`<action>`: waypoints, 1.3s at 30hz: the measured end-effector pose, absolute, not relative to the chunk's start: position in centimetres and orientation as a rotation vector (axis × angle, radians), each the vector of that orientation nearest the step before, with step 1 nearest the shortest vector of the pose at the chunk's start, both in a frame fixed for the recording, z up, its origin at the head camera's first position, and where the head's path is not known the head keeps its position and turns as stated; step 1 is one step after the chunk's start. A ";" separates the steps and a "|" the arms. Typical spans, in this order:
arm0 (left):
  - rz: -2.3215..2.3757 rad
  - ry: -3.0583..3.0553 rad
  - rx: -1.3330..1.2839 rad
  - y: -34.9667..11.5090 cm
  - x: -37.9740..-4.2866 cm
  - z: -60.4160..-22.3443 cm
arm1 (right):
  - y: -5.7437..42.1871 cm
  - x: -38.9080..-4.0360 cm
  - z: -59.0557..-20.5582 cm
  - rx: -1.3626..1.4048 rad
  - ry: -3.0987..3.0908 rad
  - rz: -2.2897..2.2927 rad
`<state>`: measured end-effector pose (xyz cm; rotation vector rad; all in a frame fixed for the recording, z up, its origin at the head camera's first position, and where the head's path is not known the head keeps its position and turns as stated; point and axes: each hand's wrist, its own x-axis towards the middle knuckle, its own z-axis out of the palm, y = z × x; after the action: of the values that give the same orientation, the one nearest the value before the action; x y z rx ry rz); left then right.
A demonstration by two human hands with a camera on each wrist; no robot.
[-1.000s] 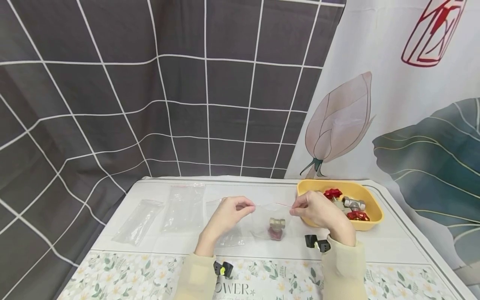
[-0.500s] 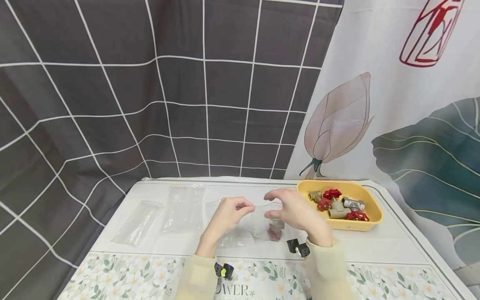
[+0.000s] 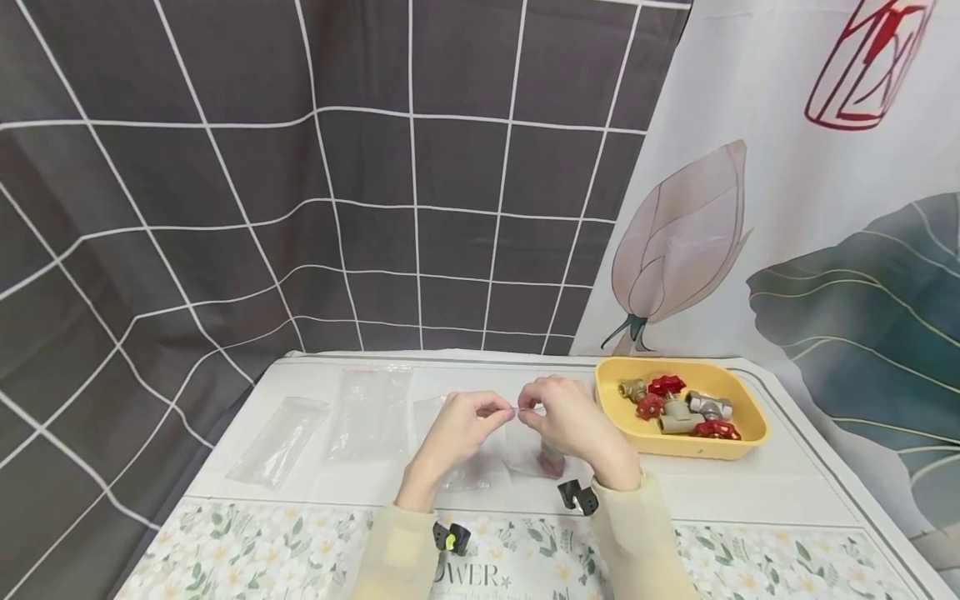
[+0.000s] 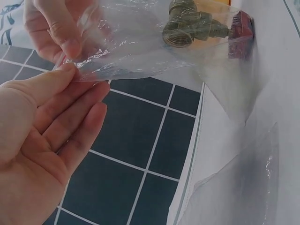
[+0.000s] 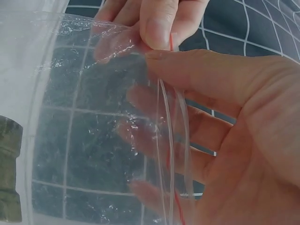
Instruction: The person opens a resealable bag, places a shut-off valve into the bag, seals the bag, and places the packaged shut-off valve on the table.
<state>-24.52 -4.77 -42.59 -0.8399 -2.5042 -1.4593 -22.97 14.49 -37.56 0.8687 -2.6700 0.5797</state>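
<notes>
A clear zip bag (image 5: 103, 140) with a red line along its mouth hangs between my hands. Inside it lies a brass valve (image 4: 187, 26) with a red handwheel (image 4: 241, 35). My left hand (image 3: 467, 429) pinches the bag's top corner between thumb and fingers. Close beside it, my right hand (image 3: 573, 421) grips the same top edge, thumb on the near side and fingers behind the film. In the head view the right hand hides part of the bag and valve.
A yellow tray (image 3: 690, 448) at the right holds several valves with red handwheels and metal fittings. Flat clear bags, including one large bag (image 3: 369, 414) and one narrower bag (image 3: 277, 443), lie on the left of the white table. A dark gridded curtain (image 3: 450, 167) hangs behind.
My right hand let go of the bag's right corner, moved left, and now pinches the top edge beside my left hand. The left hand has stayed nearly still, holding its corner.
</notes>
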 end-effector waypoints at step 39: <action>-1.483 -2.462 -0.890 -4.5 -24.4 -42.4 | 15.5 -23.2 -37.2 0.817 -2.783 0.696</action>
<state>-24.45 -4.46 -42.43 -0.8901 -2.4618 -1.4827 -23.19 15.46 -37.21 0.8173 -2.7832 0.6961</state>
